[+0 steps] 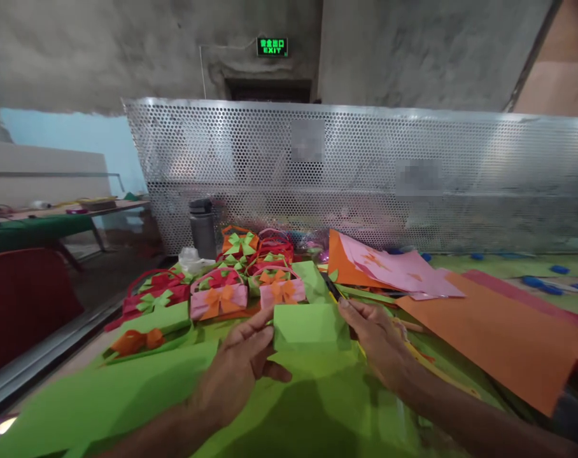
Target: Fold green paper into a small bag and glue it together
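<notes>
A light-green folded sheet point(310, 327), shaped like a small flat bag body, is held level between my two hands. My left hand point(244, 359) grips its left edge between thumb and fingers, with the lower fingers curled loosely beneath. At its right edge, my right hand point(377, 334) pinches the upper corner; some of its fingers are hidden. Just behind the right fingertips lies a black-and-yellow tool point(331, 287), partly covered, its kind unclear. Small pink handbags with orange bows point(219, 300) stand beyond my left hand. A green piece with an orange bow point(136, 342) lies to the left.
Orange sheets point(494, 337) and pink sheets point(394, 267) are spread on the right. A large green sheet point(126, 388) covers the near left. A grey bottle point(203, 229) stands at the back, before a perforated metal panel point(365, 172). A red chair point(26, 305) is at the left.
</notes>
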A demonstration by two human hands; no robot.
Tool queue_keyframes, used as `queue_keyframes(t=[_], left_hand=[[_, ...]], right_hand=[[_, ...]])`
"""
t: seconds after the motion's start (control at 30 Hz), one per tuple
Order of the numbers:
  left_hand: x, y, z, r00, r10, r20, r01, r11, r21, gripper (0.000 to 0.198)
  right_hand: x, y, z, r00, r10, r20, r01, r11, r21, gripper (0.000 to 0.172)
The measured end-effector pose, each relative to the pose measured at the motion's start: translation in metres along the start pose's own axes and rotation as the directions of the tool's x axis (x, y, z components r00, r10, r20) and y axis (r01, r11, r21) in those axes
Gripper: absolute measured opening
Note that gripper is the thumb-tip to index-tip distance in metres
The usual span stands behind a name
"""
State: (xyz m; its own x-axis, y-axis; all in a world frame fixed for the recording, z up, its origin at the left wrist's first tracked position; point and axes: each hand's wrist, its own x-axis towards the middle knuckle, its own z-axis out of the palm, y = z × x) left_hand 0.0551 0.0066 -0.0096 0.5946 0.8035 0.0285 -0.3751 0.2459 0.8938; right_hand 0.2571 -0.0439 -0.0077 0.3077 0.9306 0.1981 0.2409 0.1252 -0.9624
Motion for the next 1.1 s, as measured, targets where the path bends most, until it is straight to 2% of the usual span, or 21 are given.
queue_keyframes(t=[0.1, 0.2, 0.3, 0.37, 0.43, 0.5, 0.57, 0.63, 0.77, 0.83, 0.9, 1.0, 1.1], left_hand=[[0.0, 0.001, 0.001, 0.999, 0.013, 0.041, -0.015, 0.999, 0.047, 0.041], [-0.002, 0.001, 0.004, 0.999, 0.005, 0.038, -0.009, 0.993, 0.115, 0.04], [-0.004, 0.001, 0.006, 0.998, 0.011, -0.058, -0.004, 0.992, 0.125, 0.034], [-0.004, 0.002, 0.007, 0.992, 0.002, -0.13, 0.012, 0.994, 0.105, 0.032], [-0.004, 0.004, 0.009, 0.984, -0.018, -0.177, 0.033, 0.996, 0.082, 0.033], [-0.004, 0.007, 0.011, 0.975, -0.035, -0.219, 0.049, 0.997, 0.059, 0.033], [-0.004, 0.009, 0.012, 0.97, -0.044, -0.24, 0.058, 0.997, 0.05, 0.033], [-0.005, 0.009, 0.011, 0.975, -0.032, -0.222, 0.05, 0.996, 0.08, 0.033], [-0.006, 0.003, 0.008, 0.991, 0.033, -0.13, -0.002, 0.973, 0.232, 0.026], [-0.007, 0.001, 0.008, 0.991, 0.053, -0.123, -0.013, 0.953, 0.303, 0.027], [-0.008, 0.001, 0.01, 0.985, 0.089, -0.149, -0.031, 0.936, 0.351, 0.036], [-0.009, 0.002, 0.014, 0.967, 0.17, -0.189, -0.083, 0.914, 0.396, 0.046], [-0.011, 0.004, 0.016, 0.961, 0.223, -0.163, -0.132, 0.89, 0.436, 0.039]], right_hand=[[0.001, 0.001, 0.0, 1.0, -0.002, -0.011, 0.001, 1.0, -0.014, 0.045], [-0.002, 0.001, 0.001, 0.999, 0.018, 0.036, -0.018, 1.0, -0.001, 0.043], [-0.006, -0.001, 0.001, 0.998, 0.006, 0.066, -0.004, 0.999, -0.033, 0.044], [-0.008, -0.004, -0.001, 0.994, -0.063, 0.085, 0.069, 0.996, -0.064, 0.041], [-0.009, -0.008, -0.003, 0.972, -0.167, 0.164, 0.176, 0.984, -0.039, 0.036], [-0.01, -0.012, -0.005, 0.933, -0.244, 0.264, 0.257, 0.966, -0.017, 0.051], [-0.011, -0.016, -0.005, 0.919, -0.26, 0.296, 0.289, 0.956, -0.058, 0.064], [-0.014, -0.02, -0.004, 0.931, -0.244, 0.27, 0.287, 0.949, -0.131, 0.056], [-0.017, -0.027, -0.003, 0.953, -0.241, 0.186, 0.282, 0.929, -0.241, 0.011], [-0.017, -0.028, -0.003, 0.964, -0.233, 0.132, 0.26, 0.931, -0.257, 0.026], [-0.015, -0.028, -0.003, 0.971, -0.225, 0.076, 0.236, 0.943, -0.235, 0.037], [-0.013, -0.024, -0.003, 0.972, -0.23, 0.045, 0.234, 0.953, -0.19, 0.039], [-0.014, -0.019, -0.002, 0.958, -0.285, 0.034, 0.285, 0.93, -0.231, 0.039]])
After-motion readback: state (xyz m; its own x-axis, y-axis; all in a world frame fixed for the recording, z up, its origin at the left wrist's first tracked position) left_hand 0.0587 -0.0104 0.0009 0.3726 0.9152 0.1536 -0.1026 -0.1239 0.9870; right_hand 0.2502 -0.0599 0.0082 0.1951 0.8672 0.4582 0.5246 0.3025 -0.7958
